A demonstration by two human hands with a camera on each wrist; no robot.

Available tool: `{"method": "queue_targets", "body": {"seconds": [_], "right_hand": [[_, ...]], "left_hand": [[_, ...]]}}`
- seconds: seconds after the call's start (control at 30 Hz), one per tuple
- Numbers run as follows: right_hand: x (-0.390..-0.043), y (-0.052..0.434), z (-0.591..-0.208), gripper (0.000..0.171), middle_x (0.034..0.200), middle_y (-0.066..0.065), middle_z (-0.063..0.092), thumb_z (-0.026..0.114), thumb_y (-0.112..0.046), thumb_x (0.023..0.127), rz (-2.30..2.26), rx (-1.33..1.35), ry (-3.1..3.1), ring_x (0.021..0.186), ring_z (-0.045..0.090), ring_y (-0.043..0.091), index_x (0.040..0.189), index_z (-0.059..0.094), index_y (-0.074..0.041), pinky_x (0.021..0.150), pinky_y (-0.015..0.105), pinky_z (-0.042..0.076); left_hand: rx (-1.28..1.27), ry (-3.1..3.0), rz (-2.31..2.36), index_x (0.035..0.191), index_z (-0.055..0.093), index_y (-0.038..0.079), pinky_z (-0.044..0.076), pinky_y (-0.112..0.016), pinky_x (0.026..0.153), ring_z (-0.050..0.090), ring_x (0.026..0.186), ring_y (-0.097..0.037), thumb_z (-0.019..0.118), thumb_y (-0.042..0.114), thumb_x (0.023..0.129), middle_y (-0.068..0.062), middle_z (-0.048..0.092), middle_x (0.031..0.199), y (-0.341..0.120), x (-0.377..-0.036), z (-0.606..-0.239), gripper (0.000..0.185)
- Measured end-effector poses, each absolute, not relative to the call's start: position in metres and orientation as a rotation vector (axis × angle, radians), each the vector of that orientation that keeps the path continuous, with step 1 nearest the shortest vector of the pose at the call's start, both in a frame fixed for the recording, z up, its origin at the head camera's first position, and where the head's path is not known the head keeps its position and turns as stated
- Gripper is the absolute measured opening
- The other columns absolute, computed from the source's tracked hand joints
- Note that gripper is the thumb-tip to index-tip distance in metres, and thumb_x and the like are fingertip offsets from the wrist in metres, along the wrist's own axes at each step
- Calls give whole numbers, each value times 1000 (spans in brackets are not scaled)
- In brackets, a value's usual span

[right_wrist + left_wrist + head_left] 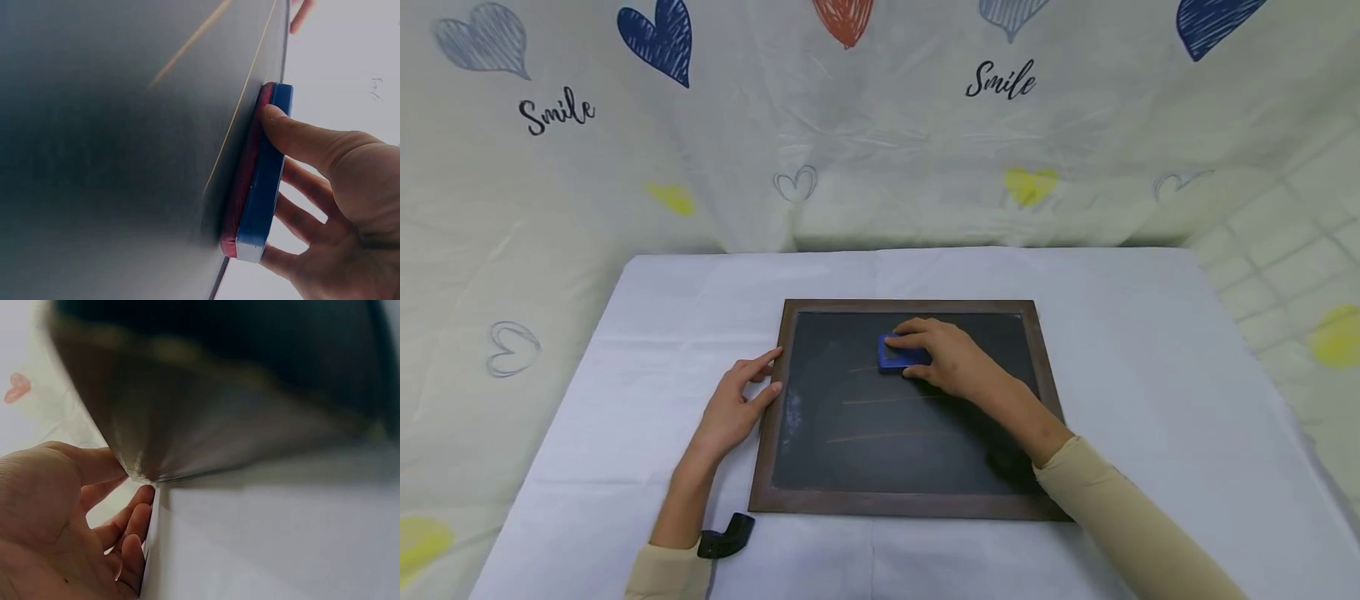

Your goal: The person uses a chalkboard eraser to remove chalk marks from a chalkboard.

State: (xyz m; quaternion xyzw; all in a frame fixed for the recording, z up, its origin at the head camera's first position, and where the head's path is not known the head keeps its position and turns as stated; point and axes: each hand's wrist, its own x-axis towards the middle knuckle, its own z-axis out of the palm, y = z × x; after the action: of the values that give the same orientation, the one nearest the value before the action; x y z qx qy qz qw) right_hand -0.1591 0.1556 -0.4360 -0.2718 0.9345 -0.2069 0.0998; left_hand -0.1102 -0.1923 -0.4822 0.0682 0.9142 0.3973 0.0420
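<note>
here, right hand (958,360) gripping eraser (898,354), on chalkboard (910,437)

1. I'm seeing a black chalkboard (895,433) in a dark brown frame, showing faint orange lines.
2. I'm looking at an eraser (262,181) showing a blue back and red felt.
3. The white backdrop (880,150) is showing blue, red, yellow and grey hearts.
4. I'm noting a pale lavender tablecloth (1150,375).
</note>
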Motion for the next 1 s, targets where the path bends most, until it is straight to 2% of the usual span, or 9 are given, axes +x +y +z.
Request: {"method": "queue_targets", "body": {"seconds": [0.5,1.0], "right_hand": [[-157,141,-437,55,151,10,58,79,-20,93,-616,-884,2769,138,58,34,145,63,-15,109,49,51],[-162,115,-436,56,151,7,58,79,-24,94,-565,-952,2730,139,58,32,147,61,-19,110,47,51]], "left_hand": [[176,2781,1211,156,50,16,42,-38,87,57,125,-36,65,17,103,-19,61,132,-190,-110,-482,54],[175,2788,1202,156,50,17,43,-39,88,57,125,-36,66,17,103,-19,61,132,-190,-111,-487,55]]}}
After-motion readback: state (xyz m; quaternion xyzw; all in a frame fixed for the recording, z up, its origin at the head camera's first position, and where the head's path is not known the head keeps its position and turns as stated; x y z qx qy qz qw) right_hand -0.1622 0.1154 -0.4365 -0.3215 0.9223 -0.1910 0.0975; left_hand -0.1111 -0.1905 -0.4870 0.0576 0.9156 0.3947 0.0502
